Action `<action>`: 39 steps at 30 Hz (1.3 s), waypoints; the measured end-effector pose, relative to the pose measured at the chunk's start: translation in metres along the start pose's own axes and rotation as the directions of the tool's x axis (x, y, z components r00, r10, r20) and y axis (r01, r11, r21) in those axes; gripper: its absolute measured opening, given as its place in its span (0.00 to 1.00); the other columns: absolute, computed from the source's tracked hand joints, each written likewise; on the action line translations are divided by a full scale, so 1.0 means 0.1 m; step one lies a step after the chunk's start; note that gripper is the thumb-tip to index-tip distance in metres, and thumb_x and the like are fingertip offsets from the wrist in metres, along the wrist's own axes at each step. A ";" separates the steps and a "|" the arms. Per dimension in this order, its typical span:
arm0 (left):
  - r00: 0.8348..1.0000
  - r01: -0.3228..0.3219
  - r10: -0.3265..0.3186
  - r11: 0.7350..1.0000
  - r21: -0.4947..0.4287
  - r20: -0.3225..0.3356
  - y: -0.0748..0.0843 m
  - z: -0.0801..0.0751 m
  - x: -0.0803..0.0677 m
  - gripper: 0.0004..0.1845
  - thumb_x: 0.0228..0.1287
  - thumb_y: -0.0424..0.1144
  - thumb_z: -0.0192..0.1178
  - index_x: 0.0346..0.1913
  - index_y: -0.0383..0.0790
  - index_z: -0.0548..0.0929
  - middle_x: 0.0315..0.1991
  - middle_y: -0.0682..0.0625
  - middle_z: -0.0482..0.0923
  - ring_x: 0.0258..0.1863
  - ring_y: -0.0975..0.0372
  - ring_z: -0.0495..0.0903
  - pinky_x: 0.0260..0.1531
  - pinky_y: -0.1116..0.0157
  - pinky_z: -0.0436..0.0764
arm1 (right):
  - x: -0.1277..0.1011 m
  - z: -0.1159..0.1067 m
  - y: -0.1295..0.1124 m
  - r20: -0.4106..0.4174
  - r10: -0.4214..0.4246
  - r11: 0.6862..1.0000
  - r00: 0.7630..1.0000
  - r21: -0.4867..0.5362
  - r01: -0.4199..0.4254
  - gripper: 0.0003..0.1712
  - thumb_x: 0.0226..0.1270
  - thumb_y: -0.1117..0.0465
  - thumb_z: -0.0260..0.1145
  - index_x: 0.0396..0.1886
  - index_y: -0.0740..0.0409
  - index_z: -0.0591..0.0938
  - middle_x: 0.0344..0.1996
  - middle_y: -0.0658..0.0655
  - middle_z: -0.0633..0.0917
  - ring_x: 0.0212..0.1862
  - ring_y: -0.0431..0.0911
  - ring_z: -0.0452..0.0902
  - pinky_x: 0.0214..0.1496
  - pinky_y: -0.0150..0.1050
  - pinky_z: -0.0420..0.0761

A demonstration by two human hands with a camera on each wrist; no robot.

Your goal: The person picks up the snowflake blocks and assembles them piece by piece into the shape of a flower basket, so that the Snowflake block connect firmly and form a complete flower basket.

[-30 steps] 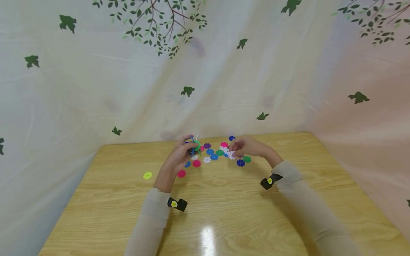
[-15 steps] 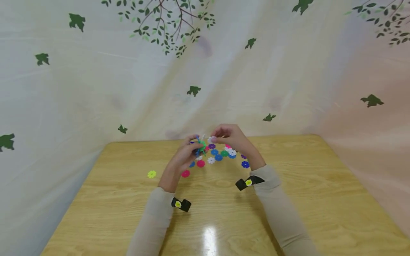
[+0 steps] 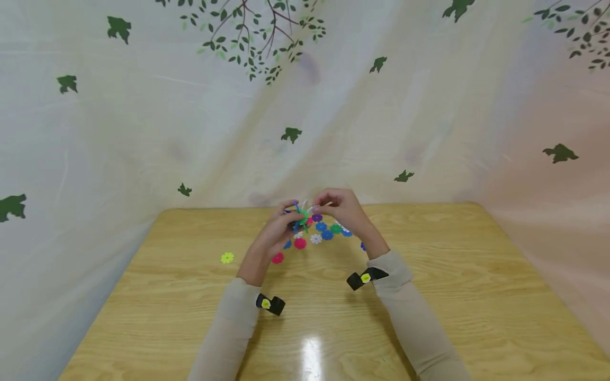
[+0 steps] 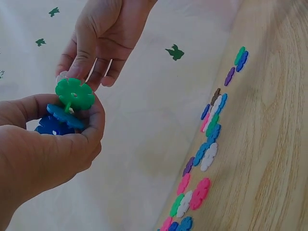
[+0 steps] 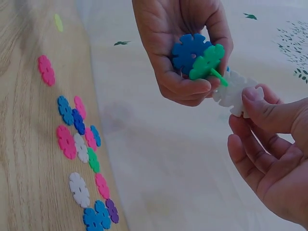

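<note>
My left hand [image 3: 272, 234] grips a cluster of joined snowflake discs, notched plastic rounds. In the right wrist view a blue disc [image 5: 186, 57] and green discs [image 5: 208, 62] show between its fingers, with a white disc [image 5: 230, 91] sticking out. A darker blue disc [image 4: 52, 126] sits low in the grip in the left wrist view. My right hand [image 3: 345, 212] pinches another white disc [image 5: 253, 95] between thumb and fingers, edge to edge with the cluster's white one. Whether the two slots are engaged I cannot tell. Both hands are raised above the table's far side.
Loose discs lie scattered on the wooden table [image 3: 314, 296], among them a pink disc [image 3: 300, 243], a white disc [image 3: 316, 239] and a purple disc [image 5: 111, 211]. A yellow disc [image 3: 227, 257] lies apart at the left. A patterned cloth [image 3: 229, 132] hangs behind the far edge.
My right hand has moved left from the loose discs, bringing a white disc up to the cluster, where it now meets the white one. The left hand keeps its grip and has barely moved.
</note>
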State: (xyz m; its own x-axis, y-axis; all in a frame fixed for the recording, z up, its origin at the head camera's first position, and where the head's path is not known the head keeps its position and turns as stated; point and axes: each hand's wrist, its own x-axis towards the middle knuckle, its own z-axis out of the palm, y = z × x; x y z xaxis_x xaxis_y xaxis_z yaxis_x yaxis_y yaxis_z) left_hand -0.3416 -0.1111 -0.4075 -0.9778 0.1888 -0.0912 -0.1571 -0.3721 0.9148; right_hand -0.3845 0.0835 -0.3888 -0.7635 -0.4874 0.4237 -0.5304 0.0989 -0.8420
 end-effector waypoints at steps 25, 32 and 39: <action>0.999 -0.018 0.018 1.000 -0.022 0.037 -0.01 0.01 0.03 0.19 0.74 0.26 0.50 0.62 0.42 0.60 0.51 0.44 0.64 0.42 0.60 0.75 0.43 0.70 0.81 | 0.02 0.08 0.04 -0.086 -0.024 0.999 0.996 0.033 0.026 0.02 0.64 0.74 0.71 0.34 0.67 0.87 0.33 0.67 0.86 0.29 0.41 0.85 0.36 0.39 0.88; 0.999 -0.036 0.037 0.998 -0.047 0.020 -0.02 0.05 0.02 0.25 0.72 0.23 0.49 0.68 0.38 0.58 0.53 0.44 0.64 0.43 0.61 0.75 0.42 0.71 0.80 | 0.01 0.19 0.06 -0.201 -0.050 0.996 0.978 0.069 0.065 0.03 0.62 0.76 0.71 0.30 0.69 0.86 0.32 0.69 0.85 0.30 0.39 0.83 0.36 0.32 0.86; 0.997 -0.077 0.077 0.995 -0.058 -0.002 -0.05 0.08 0.00 0.25 0.70 0.21 0.47 0.67 0.36 0.57 0.49 0.47 0.62 0.43 0.62 0.73 0.44 0.71 0.80 | -0.02 0.30 0.04 -0.303 -0.034 0.999 0.952 0.012 0.040 0.03 0.60 0.77 0.72 0.28 0.71 0.86 0.30 0.67 0.85 0.29 0.36 0.81 0.33 0.34 0.85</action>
State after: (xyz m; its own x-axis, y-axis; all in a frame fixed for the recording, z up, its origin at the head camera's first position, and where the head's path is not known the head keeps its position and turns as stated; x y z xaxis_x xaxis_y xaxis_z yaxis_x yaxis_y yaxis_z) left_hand -0.3399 -0.1024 -0.4087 -0.9872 0.1579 -0.0208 -0.0888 -0.4373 0.8949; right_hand -0.3746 0.0589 -0.4030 -0.8207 -0.2046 0.5335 -0.5557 0.0687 -0.8286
